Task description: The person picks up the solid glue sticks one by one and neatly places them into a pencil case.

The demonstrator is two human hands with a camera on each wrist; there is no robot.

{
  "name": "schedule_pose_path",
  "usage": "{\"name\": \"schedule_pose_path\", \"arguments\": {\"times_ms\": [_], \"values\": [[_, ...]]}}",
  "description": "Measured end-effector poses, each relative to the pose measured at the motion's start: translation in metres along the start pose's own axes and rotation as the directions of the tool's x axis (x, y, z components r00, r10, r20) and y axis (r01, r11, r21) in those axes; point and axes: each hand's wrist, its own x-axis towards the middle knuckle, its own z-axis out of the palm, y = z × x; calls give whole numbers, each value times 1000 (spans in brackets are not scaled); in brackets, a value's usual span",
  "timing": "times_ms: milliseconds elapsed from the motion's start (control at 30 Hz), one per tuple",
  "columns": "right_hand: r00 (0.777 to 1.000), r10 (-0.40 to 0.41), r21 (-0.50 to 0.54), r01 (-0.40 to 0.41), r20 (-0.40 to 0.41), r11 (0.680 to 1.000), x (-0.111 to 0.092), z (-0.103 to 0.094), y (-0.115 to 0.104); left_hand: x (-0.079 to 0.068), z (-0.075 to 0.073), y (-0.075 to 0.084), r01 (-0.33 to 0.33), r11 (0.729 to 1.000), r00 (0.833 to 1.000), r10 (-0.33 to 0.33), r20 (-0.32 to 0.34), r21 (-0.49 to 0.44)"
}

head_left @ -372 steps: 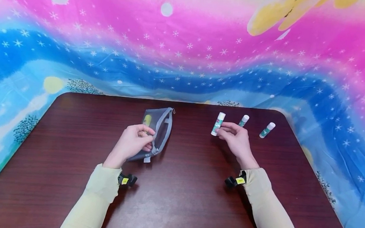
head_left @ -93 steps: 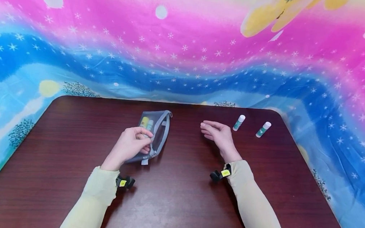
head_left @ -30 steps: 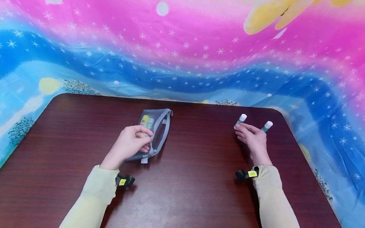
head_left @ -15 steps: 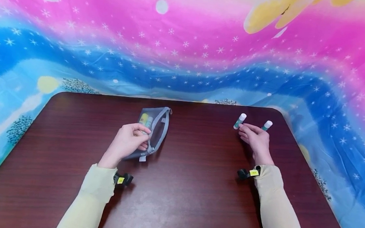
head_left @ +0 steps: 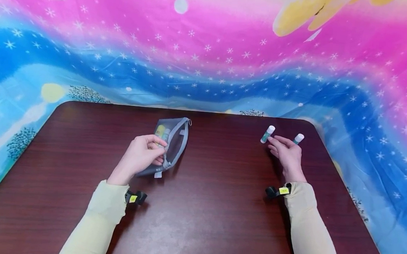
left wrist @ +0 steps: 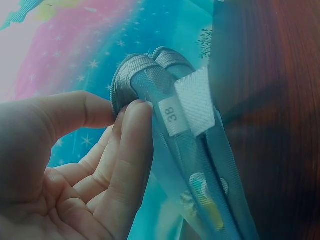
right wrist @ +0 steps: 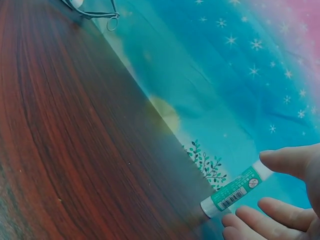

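In the head view, my left hand [head_left: 139,155] pinches the near rim of a grey mesh zip pouch [head_left: 178,145] between thumb and fingers. The pouch's mouth gapes to the right. Through its mesh show a yellow stick [head_left: 160,130] and a white-capped glue stick [head_left: 166,135]. My right hand [head_left: 288,154] is beside a white-and-green glue stick [head_left: 267,134] standing upright on the table. In the right wrist view, the thumb lies at the glue stick's [right wrist: 235,192] cap end, with the other fingers apart from it. A second glue stick [head_left: 298,139] stands behind that hand, partly hidden.
The dark red wooden table [head_left: 196,207] has rounded far corners and ends at a pink and blue printed cloth [head_left: 207,87]. Black wrist cameras [head_left: 277,191] sit on both cuffs. A pull ring [head_left: 189,122] hangs at the pouch's far end.
Earlier my right hand held a glue stick; that one now shows inside the pouch. The hand went right to the standing glue stick, then shifted slightly right. The left hand keeps its pinch.
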Motion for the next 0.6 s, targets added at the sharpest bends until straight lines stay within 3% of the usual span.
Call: {"name": "schedule_pose_path", "arguments": {"times_ms": [600], "values": [[999,33,-127,-34,-9,991,-8,10,-19,0,0,-2,-11,1000,1000,11,3,5]]}}
